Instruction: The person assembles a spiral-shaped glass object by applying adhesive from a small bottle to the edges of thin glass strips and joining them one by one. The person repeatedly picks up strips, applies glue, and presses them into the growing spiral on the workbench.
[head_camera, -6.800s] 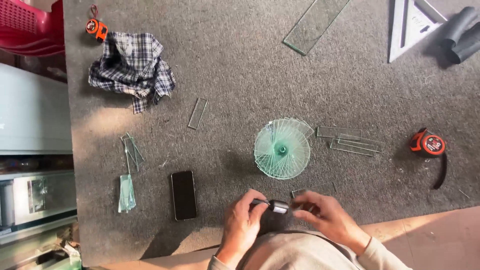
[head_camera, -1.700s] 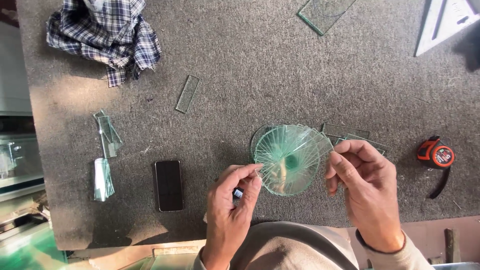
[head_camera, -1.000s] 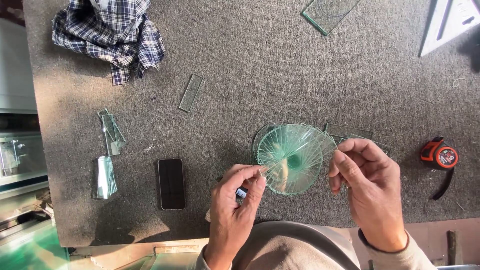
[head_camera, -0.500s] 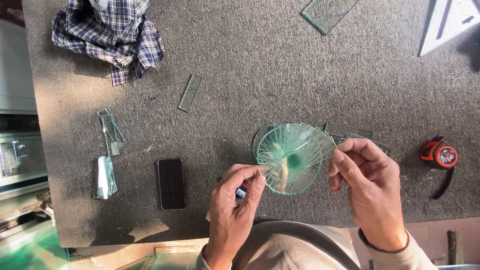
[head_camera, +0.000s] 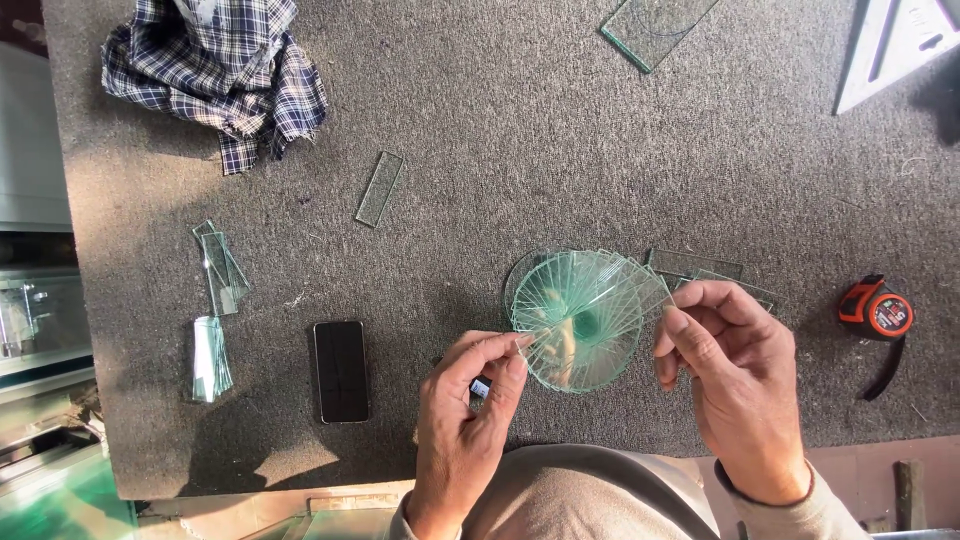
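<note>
A round fan of clear greenish glass strips (head_camera: 585, 318) is held up above the grey felt table (head_camera: 520, 130). My left hand (head_camera: 468, 415) pinches its left edge with thumb and forefinger; a small dark object with a blue tip (head_camera: 480, 388) is tucked in the same hand. My right hand (head_camera: 735, 375) grips the fan's right edge with the fingertips. Several loose glass strips (head_camera: 700, 268) lie on the table just behind the fan.
A black phone (head_camera: 341, 371) lies left of my hands. Glass offcuts (head_camera: 218, 272) and a single strip (head_camera: 379, 188) lie further left. A checked cloth (head_camera: 215, 70) is at the back left, a glass pane (head_camera: 655, 25) and white triangle ruler (head_camera: 895, 45) at the back right, an orange tape measure (head_camera: 878, 312) at the right.
Earlier both hands worked a small object near the table's front edge while the fan lay flat. Now both hold the fan up; it has barely moved over the last second.
</note>
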